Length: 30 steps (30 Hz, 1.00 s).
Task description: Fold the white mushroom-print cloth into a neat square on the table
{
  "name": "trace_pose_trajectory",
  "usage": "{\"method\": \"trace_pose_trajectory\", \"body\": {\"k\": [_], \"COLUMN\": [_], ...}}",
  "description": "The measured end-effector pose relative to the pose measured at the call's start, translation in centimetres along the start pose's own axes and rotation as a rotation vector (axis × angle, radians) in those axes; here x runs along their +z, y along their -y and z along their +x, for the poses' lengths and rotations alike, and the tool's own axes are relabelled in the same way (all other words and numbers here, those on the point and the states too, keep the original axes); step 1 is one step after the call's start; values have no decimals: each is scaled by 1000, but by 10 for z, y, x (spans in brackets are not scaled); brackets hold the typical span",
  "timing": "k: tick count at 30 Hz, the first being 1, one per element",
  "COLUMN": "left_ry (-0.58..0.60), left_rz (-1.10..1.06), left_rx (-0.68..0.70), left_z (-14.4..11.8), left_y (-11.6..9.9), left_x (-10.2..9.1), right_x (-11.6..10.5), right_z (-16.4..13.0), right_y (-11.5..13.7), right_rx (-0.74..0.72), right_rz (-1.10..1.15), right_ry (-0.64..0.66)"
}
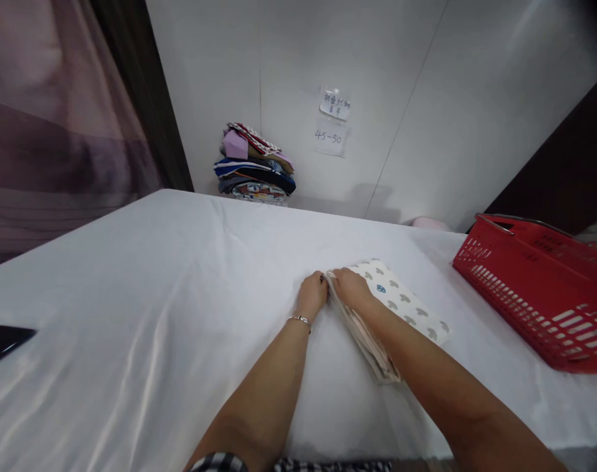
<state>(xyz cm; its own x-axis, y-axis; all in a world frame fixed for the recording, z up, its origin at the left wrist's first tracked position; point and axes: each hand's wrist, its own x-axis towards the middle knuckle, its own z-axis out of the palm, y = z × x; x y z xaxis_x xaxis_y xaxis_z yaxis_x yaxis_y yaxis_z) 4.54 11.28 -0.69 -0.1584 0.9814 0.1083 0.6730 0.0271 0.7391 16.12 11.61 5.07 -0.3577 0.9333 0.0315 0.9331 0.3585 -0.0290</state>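
Cotton, soft and layered: a folded cream cloth with grey heart-like prints (397,301) lies flat on the white sheet-covered table (155,295). My right hand (351,286) rests on its far-left corner, fingers curled over the stacked edge, seemingly to keep the layers aligned. My left hand (312,295), wearing a thin silver bracelet (300,320), pinches that same corner from outside, nearly closed on it. Right of the cloth sits a red plastic basket (539,295); beyond it, against the wall, a pile of folded colourful fabrics (254,167); far to its left, a black phone (3,342).
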Motion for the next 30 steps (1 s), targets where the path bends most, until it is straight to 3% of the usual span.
{"method": "trace_pose_trajectory", "body": {"k": [5,13,21,25,30], "left_ry": [42,222,195,155,108], "left_rz": [-146,-365,-397,-344,-302], "left_rx": [-83,-186,-223,-199,-193], "left_z": [7,18,20,17,16], "left_y": [4,9,7,3,0], "left_x": [-1,-3,-3,-5,-7], "right_x": [8,17,11,1,13], "right_z": [1,0,-8,-39,-117], "right_y": [8,7,7,-2,-20], "right_rx": [31,25,34,-40,-122], "right_rz": [28,47,157,256,218], "right_ry": [7,-20,-16,-5,-46]}}
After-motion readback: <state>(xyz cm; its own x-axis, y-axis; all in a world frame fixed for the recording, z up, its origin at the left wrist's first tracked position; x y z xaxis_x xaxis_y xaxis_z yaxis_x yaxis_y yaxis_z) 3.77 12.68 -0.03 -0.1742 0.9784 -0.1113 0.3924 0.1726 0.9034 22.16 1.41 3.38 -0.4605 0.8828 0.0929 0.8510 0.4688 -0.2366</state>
